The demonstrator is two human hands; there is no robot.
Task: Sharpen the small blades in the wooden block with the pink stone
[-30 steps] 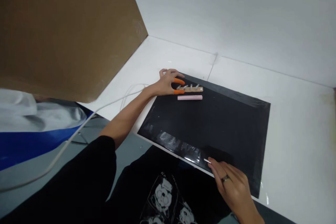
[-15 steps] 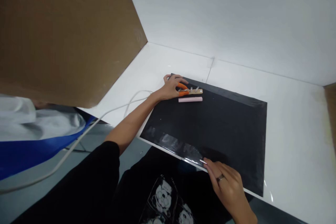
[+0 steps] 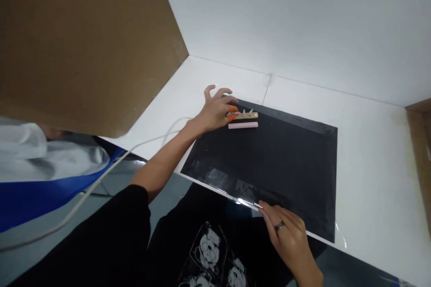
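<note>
A black mat (image 3: pixel 269 161) lies on the white table (image 3: pixel 370 152). At its far left corner sits a small wooden strip with clear pegs (image 3: pixel 247 115), and just in front of it a pink bar (image 3: pixel 243 125). My left hand (image 3: pixel 215 110), with orange covers on thumb and forefinger, pinches the left end of the wooden strip while the other fingers spread upward. My right hand (image 3: pixel 286 233), wearing a ring, rests with its fingertips pressed together on the mat's near edge.
A brown cardboard panel (image 3: pixel 84 40) stands at the left, a white wall panel (image 3: pixel 286 18) at the back. A white cable (image 3: pixel 111 166) runs off the table's left edge. Blue and white fabric (image 3: pixel 40 175) lies at lower left.
My left hand's free fingers have lifted and spread while thumb and forefinger stay at the wooden strip. The view has shifted slightly; my right hand keeps its place on the mat edge.
</note>
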